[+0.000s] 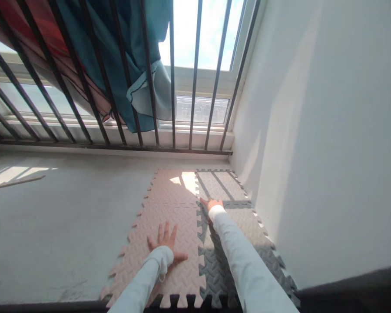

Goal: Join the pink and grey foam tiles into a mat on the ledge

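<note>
My left hand [164,244] lies flat with fingers spread on the nearer pink foam mat tile [182,278]. Farther forward, my right hand [212,204] rests near the corner where pink and grey tiles meet. Its thumb points left toward the seam; its other fingers are partly hidden. Under my right forearm is the nearer grey foam tile [247,224]. Behind these lie a far pink tile [169,184] and a far grey tile [223,184]. The tiles have toothed edges and a raised tread pattern, and lie against one another along their seams.
A white wall [339,143] rises to the right of the mat. Ahead stands a dark metal railing [133,148], with teal and reddish cloth [130,56] hanging behind it by the window [203,39]. A thin stick [16,182] lies on the grey floor [61,230] at left.
</note>
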Action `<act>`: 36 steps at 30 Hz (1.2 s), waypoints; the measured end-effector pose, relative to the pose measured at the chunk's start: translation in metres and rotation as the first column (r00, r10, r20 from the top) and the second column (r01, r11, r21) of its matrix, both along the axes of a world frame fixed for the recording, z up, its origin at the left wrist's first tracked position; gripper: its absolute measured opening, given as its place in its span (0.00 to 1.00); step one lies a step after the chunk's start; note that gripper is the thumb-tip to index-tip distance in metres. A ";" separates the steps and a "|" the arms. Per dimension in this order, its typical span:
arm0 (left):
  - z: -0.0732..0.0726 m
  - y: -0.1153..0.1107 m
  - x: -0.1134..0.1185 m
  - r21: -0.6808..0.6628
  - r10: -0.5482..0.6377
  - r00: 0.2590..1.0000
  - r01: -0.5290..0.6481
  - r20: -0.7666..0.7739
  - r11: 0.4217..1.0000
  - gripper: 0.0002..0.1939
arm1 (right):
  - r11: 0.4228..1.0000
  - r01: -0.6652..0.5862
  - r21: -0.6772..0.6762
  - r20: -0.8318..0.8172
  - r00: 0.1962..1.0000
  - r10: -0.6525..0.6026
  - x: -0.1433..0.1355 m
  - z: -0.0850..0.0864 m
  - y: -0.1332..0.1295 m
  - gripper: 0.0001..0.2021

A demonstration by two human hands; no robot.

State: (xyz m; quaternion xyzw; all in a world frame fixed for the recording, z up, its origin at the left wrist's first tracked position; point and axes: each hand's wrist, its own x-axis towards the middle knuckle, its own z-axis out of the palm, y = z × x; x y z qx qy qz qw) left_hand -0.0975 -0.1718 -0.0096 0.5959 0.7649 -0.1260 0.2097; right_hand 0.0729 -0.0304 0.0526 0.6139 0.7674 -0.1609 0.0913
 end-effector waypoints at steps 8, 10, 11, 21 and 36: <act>0.021 -0.012 0.009 0.054 -0.014 1.000 0.013 0.023 0.998 0.46 | 0.981 0.152 -0.118 0.112 0.984 -0.139 0.065 -0.009 -0.119 0.41; 0.025 -0.033 0.022 0.052 -0.106 0.992 0.103 0.062 0.993 0.42 | 0.968 0.194 -0.161 0.136 0.975 -0.173 0.075 -0.008 -0.147 0.41; 0.025 -0.047 0.029 0.044 -0.175 0.981 0.172 0.086 0.984 0.44 | 0.960 0.209 -0.187 0.141 0.973 -0.184 0.077 -0.008 -0.158 0.41; -0.007 -0.099 0.045 0.265 -0.263 0.961 0.233 0.082 0.935 0.29 | 0.941 0.291 -0.171 0.182 0.948 -0.260 0.060 -0.012 -0.201 0.42; 0.083 -0.069 -0.008 0.339 -0.231 0.923 0.121 0.306 0.933 0.26 | 0.929 0.335 -0.156 0.136 0.939 -0.316 0.063 -0.016 -0.199 0.42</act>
